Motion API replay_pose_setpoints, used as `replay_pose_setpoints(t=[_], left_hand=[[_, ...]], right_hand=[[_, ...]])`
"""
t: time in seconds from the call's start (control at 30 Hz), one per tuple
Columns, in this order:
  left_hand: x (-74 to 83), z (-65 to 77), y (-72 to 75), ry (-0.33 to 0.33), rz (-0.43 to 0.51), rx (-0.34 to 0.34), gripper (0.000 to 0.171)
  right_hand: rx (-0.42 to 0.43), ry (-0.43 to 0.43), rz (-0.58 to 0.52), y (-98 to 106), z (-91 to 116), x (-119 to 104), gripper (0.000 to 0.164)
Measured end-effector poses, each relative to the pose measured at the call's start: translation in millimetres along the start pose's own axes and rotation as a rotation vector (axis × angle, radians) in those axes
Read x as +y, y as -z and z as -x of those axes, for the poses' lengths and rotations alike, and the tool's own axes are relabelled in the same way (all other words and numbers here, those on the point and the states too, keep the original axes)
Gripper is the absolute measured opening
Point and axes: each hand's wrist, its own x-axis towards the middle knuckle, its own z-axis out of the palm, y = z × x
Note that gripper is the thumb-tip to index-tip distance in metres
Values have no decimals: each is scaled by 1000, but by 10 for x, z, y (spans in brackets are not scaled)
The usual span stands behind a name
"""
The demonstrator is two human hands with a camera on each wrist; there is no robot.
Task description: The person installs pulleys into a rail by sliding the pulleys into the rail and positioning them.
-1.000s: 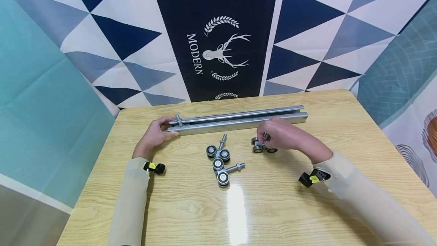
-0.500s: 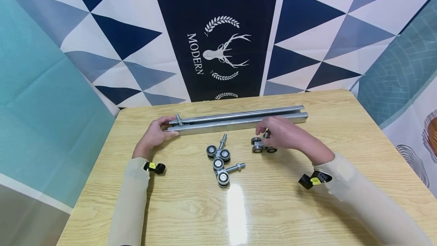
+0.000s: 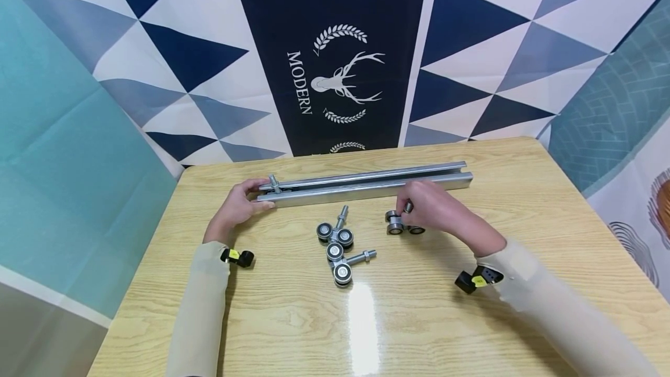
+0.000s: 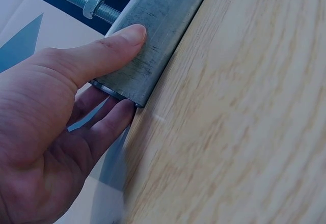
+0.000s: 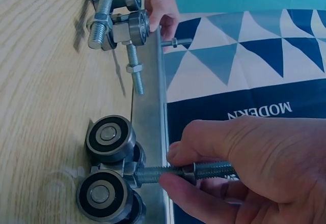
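My left hand (image 3: 235, 207) grips the left end of a long steel channel track (image 3: 335, 192), its thumb lying on the near wall in the left wrist view. The bolt (image 4: 104, 9) of a roller trolley sticks up from the slot by that hand, its wheels mostly hidden inside. My right hand (image 3: 434, 205) pinches the threaded bolt (image 5: 158, 174) of another roller trolley (image 3: 395, 228) between thumb and fingers, around its nut. That trolley's black-sealed wheels (image 5: 104, 196) stand on the table in front of the track.
Two more roller trolleys lie between the hands: one trolley (image 3: 324, 231) nearer the track, the other trolley (image 3: 342, 274) touching or close beside it, bolt pointing right. Behind the wooden table (image 3: 272, 313) hangs a patterned cloth (image 3: 356, 68).
My right hand's finger lifted away from the bolt half a second ago and has closed on it again. The trolley has stayed in about the same spot; my left hand has not moved.
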Motion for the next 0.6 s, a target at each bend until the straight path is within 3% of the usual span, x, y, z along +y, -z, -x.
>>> replay_pose_setpoints(t=[0.23, 0.6], left_hand=[[-4, 13, 1, 5, 2, -3, 66], [17, 14, -1, 2, -18, -1, 66]], right_hand=[[25, -81, -1, -13, 9, -34, 14], [48, -81, 9, -23, 9, -30, 14]])
